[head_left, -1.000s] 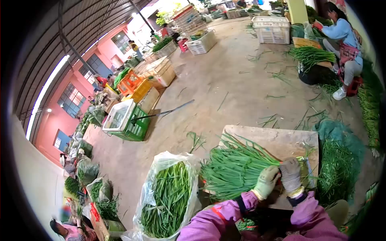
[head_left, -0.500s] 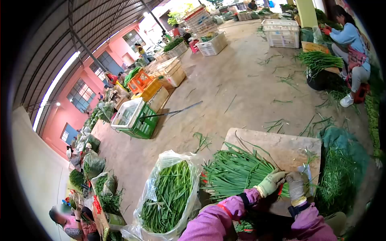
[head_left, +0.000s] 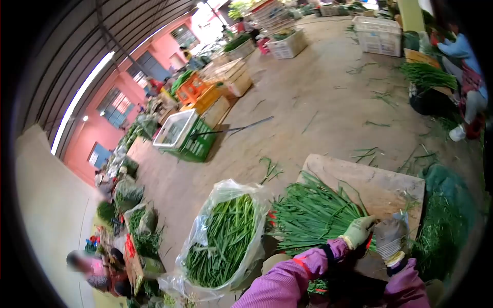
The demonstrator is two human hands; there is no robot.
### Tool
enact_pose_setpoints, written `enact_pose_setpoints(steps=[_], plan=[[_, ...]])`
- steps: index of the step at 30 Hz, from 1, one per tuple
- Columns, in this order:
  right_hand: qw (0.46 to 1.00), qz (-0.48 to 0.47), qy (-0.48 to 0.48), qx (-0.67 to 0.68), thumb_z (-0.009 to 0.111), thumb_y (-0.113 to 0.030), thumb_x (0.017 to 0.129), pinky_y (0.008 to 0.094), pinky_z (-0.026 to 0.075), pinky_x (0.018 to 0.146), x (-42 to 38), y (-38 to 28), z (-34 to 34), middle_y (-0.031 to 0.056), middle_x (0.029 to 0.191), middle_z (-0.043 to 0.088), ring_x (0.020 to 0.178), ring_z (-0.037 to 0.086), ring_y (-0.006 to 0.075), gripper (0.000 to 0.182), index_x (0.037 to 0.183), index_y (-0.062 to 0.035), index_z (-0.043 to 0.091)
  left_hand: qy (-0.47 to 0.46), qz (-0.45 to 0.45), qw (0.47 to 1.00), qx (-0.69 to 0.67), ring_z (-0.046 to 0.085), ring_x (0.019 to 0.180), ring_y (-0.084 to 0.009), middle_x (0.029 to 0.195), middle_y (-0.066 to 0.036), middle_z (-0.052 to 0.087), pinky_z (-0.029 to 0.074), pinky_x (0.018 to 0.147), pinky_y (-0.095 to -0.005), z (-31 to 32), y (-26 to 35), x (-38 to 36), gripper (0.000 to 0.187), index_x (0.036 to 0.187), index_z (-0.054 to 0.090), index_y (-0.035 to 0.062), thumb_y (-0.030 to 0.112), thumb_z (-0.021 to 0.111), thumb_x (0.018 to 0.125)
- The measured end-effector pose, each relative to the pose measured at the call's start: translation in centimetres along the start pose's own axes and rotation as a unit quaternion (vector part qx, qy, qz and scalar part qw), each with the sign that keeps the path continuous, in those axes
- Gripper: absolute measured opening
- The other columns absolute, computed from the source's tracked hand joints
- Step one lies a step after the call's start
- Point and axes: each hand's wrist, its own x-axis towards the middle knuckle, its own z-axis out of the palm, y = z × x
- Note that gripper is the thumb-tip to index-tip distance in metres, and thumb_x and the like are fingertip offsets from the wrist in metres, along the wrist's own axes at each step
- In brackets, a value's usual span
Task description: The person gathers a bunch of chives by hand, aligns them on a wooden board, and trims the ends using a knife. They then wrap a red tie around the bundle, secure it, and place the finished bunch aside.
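A large bunch of long green stalks (head_left: 318,213) lies on a wooden board (head_left: 367,179), its leafy ends fanned to the left. My left hand (head_left: 359,232), in a pale glove, is closed around the narrow end of the bunch, beside a bit of red tie. Right next to it, my right hand (head_left: 391,237), in a greyish glove, has its fingers curled in at the stalk ends; what they pinch is too small to make out. Left of the board stands a clear plastic bag (head_left: 191,256) filled with similar green stalks (head_left: 221,241).
Loose greens on teal netting (head_left: 444,226) lie right of the board. A green crate (head_left: 190,146) with a black-handled tool stands ahead. White crates (head_left: 377,37) are farther back. One person (head_left: 465,77) sits at upper right, another (head_left: 97,272) at lower left.
The view has shifted, so the board, bag and crates sit slightly right and higher. My left hand stays closed on the bunch, and my right hand remains beside it with its wrist turned slightly.
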Motion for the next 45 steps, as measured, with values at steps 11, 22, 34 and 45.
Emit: enact_pose_setpoints(steps=[11,22,34,45], plan=[[0.972,0.168,-0.146,0.079,0.055,-0.021,0.096,0.0445,0.037,0.102,-0.8,-0.5,2.7,0.0117,0.113,0.059,0.113,0.052,0.0292,0.021,0.11,-0.0061,0.058,0.074,0.046,0.996,-0.009,0.061,0.09,-0.0418,0.09,-0.02,0.062,0.049,0.075,-0.0443,0.9,-0.7,-0.4,0.024,0.104,0.061,0.0029,0.007,0.064,0.08],[0.983,0.171,-0.012,0.066,0.056,-0.014,0.092,0.0411,0.044,0.087,-1.2,-0.9,3.7,0.0153,0.092,0.059,0.091,0.055,0.0323,0.014,0.09,-0.0015,0.059,0.072,0.054,0.996,0.021,0.063,0.09,-0.0386,0.092,-0.017,0.065,0.05,0.076,-0.0437,1.3,-1.0,-0.3,0.024,0.104,0.061,0.0061,0.011,0.066,0.08],[0.947,0.181,-0.137,-0.228,0.048,-0.021,0.095,0.0377,0.045,0.087,-1.1,-1.8,5.7,0.0117,0.098,0.063,0.097,0.06,0.0275,0.021,0.091,-0.0098,0.065,-0.271,0.021,0.936,0.224,0.067,0.085,-0.035,0.095,-0.013,0.071,0.053,0.071,-0.0451,3.0,-5.5,7.9,0.019,0.094,0.072,0.0145,0.026,0.064,0.081],[0.939,0.298,-0.115,-0.127,0.044,-0.019,0.098,0.0326,0.048,0.07,-0.7,-5.6,9.8,0.008,0.092,0.063,0.083,0.06,0.0194,0.02,0.1,-0.0118,0.063,-0.252,0.0,0.954,0.161,0.069,0.067,-0.03,0.069,-0.015,0.067,0.055,0.059,-0.0511,9.4,-12.1,12.8,0.016,0.081,0.075,0.0072,0.02,0.065,0.078]])
